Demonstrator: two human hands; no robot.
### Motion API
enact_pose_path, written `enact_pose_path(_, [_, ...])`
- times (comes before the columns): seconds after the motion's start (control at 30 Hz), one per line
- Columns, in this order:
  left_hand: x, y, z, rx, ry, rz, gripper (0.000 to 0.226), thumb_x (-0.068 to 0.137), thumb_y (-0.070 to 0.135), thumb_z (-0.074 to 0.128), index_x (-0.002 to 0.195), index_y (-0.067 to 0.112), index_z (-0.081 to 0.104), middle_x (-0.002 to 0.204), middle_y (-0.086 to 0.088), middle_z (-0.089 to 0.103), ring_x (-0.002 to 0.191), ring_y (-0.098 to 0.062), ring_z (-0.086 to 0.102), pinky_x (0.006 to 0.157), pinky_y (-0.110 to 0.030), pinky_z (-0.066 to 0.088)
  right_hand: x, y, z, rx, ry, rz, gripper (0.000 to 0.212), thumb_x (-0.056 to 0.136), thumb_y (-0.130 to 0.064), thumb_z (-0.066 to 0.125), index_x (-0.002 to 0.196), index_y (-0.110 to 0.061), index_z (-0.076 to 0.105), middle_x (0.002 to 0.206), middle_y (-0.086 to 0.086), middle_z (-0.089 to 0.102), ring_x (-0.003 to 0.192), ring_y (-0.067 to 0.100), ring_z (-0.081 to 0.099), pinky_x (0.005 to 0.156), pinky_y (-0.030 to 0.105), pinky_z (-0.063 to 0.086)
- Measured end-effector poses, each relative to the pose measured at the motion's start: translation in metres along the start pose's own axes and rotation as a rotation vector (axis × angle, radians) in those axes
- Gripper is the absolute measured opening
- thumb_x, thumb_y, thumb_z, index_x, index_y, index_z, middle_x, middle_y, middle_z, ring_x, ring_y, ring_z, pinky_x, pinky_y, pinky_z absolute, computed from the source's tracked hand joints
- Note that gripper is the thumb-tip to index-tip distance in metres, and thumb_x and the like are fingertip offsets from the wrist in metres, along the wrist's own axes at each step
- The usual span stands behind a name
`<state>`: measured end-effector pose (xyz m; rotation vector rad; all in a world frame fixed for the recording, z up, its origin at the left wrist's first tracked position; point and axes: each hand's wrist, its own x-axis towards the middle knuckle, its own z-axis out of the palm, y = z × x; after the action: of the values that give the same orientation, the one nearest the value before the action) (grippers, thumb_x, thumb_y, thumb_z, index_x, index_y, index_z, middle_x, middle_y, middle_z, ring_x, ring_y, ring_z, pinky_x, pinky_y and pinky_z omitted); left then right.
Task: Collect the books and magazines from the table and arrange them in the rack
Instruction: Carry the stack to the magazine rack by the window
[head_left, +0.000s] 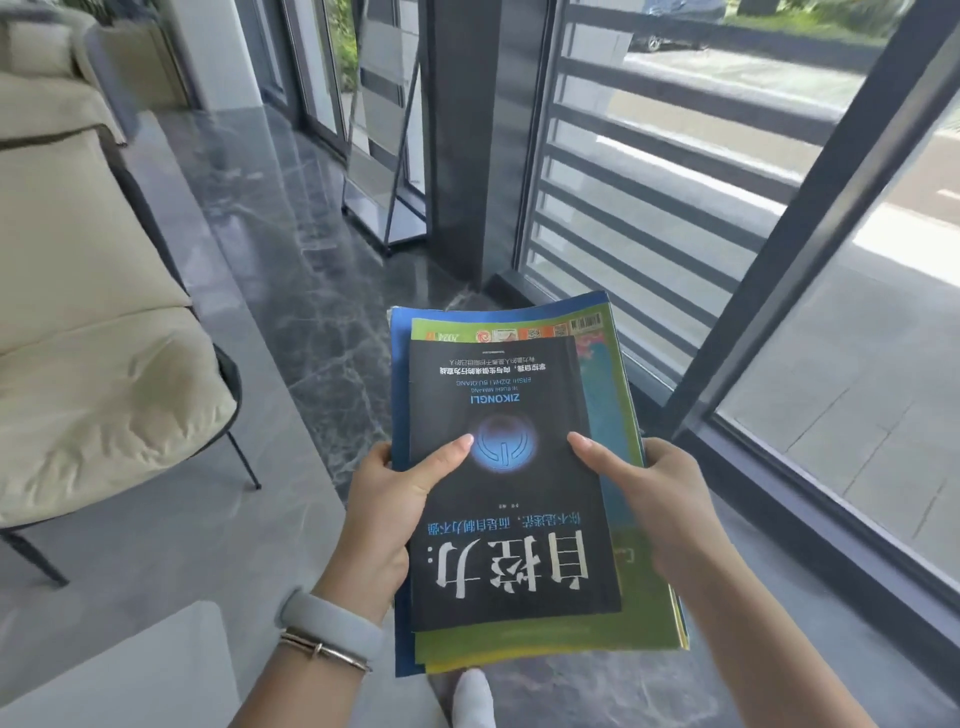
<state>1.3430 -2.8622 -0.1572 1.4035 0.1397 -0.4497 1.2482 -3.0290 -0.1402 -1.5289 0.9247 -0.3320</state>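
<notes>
I hold a stack of books and magazines flat in front of me with both hands. On top lies a black book (511, 483) with a blue glowing emblem and white characters, upside down to me. Under it are a green-edged magazine (613, 415) and a blue one (400, 395). My left hand (387, 499) grips the stack's left edge, thumb on the black cover. My right hand (657, 493) grips the right edge, thumb also on the cover. A tall metal-framed rack (387, 156) stands on the floor ahead by the window, its shelves seen edge-on.
Cream armchairs (93, 364) on thin dark legs line the left side. A white table corner (130, 670) shows at lower left. A dark pillar (467, 130) and large windows with horizontal bars (649, 182) run along the right. Grey marble floor lies between.
</notes>
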Motion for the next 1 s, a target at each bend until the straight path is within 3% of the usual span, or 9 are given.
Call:
enact_pose_path(0.13, [0.089, 0.044, 0.026, 0.004, 0.054, 0.014, 0.045, 0.060, 0.023, 0.081, 0.096, 0.007, 0.059, 0.088, -0.010, 0.071, 0.070, -0.023, 0.069, 0.060, -0.031, 0.056, 0.093, -0.052, 0.035, -0.016, -0.054, -0.014, 0.043, 0.067, -0.038, 0.083, 0.088, -0.004, 0.067, 0.092, 0.022, 0.075, 0.077, 0.036, 0.071, 0.077, 0.049, 0.058])
enact_pose_path(0.27, [0.177, 0.083, 0.046, 0.001, 0.107, 0.031, 0.043, 0.058, 0.025, 0.082, 0.092, 0.010, 0.059, 0.088, -0.010, 0.071, 0.075, -0.026, 0.070, 0.068, -0.036, 0.057, 0.182, -0.097, 0.073, -0.010, -0.091, -0.032, 0.051, 0.066, -0.040, 0.083, 0.090, 0.002, 0.065, 0.093, 0.026, 0.073, 0.079, 0.042, 0.070, 0.073, 0.047, 0.058])
enact_pose_path(0.37, [0.252, 0.107, 0.062, -0.003, 0.146, 0.041, 0.039, 0.058, 0.024, 0.082, 0.089, 0.013, 0.060, 0.085, -0.008, 0.072, 0.072, -0.024, 0.069, 0.066, -0.034, 0.056, 0.258, -0.126, 0.106, 0.005, -0.140, -0.056, 0.042, 0.069, -0.035, 0.083, 0.078, -0.001, 0.061, 0.069, 0.014, 0.068, 0.053, 0.018, 0.063, 0.047, 0.018, 0.049])
enact_pose_path(0.43, [0.302, 0.119, 0.071, -0.024, 0.171, 0.046, 0.037, 0.059, 0.023, 0.081, 0.088, 0.013, 0.060, 0.084, -0.007, 0.072, 0.070, -0.022, 0.069, 0.063, -0.032, 0.055, 0.309, -0.141, 0.129, 0.010, -0.185, -0.067, 0.036, 0.071, -0.034, 0.082, 0.073, -0.007, 0.058, 0.064, 0.004, 0.062, 0.049, 0.012, 0.058, 0.042, 0.018, 0.044])
enact_pose_path(0.57, [0.406, 0.152, 0.089, -0.059, 0.250, 0.054, 0.038, 0.059, 0.022, 0.082, 0.088, 0.011, 0.059, 0.086, -0.009, 0.071, 0.073, -0.025, 0.069, 0.067, -0.034, 0.056, 0.416, -0.182, 0.182, 0.009, -0.260, -0.096, 0.035, 0.072, -0.033, 0.082, 0.069, -0.011, 0.055, 0.060, 0.000, 0.058, 0.050, 0.014, 0.053, 0.036, 0.012, 0.039])
enact_pose_path(0.8, [0.562, 0.236, 0.092, -0.090, 0.397, 0.079, 0.037, 0.062, 0.022, 0.081, 0.089, 0.009, 0.059, 0.081, -0.006, 0.070, 0.060, -0.015, 0.068, 0.047, -0.022, 0.052, 0.563, -0.273, 0.296, -0.062, -0.408, -0.102, 0.039, 0.069, -0.033, 0.083, 0.089, -0.004, 0.068, 0.085, 0.012, 0.076, 0.073, 0.029, 0.072, 0.064, 0.034, 0.059])
enact_pose_path(0.9, [0.624, 0.265, 0.076, -0.094, 0.445, 0.088, 0.035, 0.062, 0.021, 0.081, 0.087, 0.011, 0.058, 0.083, -0.006, 0.071, 0.061, -0.015, 0.069, 0.047, -0.022, 0.053, 0.612, -0.298, 0.353, -0.064, -0.455, -0.091, 0.038, 0.070, -0.032, 0.083, 0.091, -0.004, 0.068, 0.085, 0.011, 0.076, 0.074, 0.028, 0.073, 0.060, 0.029, 0.061])
enact_pose_path(1.0, [0.692, 0.285, 0.054, -0.101, 0.481, 0.074, 0.036, 0.061, 0.022, 0.082, 0.087, 0.012, 0.058, 0.084, -0.008, 0.071, 0.067, -0.019, 0.070, 0.051, -0.025, 0.055, 0.661, -0.315, 0.417, -0.083, -0.478, -0.080, 0.042, 0.068, -0.034, 0.083, 0.090, -0.002, 0.068, 0.092, 0.018, 0.075, 0.082, 0.034, 0.072, 0.072, 0.043, 0.059])
